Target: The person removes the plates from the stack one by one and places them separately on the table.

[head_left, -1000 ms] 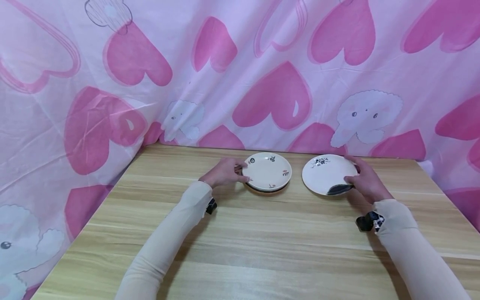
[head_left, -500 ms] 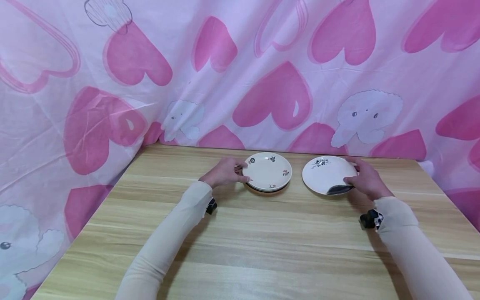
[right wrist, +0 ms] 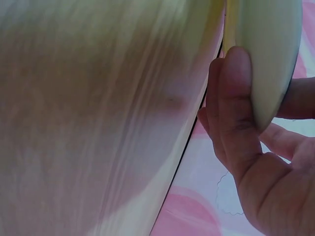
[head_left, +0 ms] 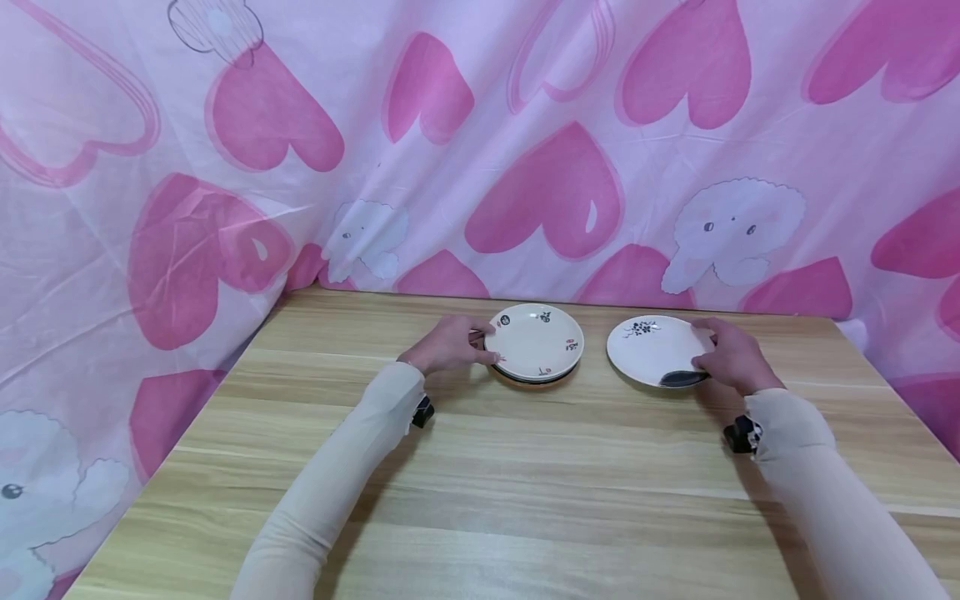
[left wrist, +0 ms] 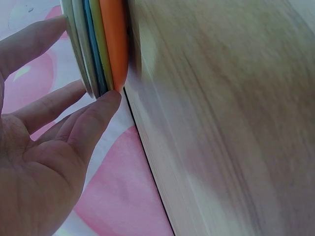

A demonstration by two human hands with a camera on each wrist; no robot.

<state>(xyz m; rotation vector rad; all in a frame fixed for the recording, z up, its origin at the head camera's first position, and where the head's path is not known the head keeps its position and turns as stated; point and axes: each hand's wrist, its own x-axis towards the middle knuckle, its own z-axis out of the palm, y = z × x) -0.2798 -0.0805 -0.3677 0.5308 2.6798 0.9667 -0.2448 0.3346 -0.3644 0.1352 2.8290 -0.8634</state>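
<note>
Plate stack (head_left: 534,342) sits just right of the left hand (head_left: 450,343), which pinches its edge; I count five rims (left wrist: 94,44). Right hand (head_left: 737,354) grips one white plate (head_left: 652,352) by its edge. Prints (head_left: 641,327) too small to read. Strip of table (head_left: 595,358) separates them; back edge just beyond both hands.
</note>
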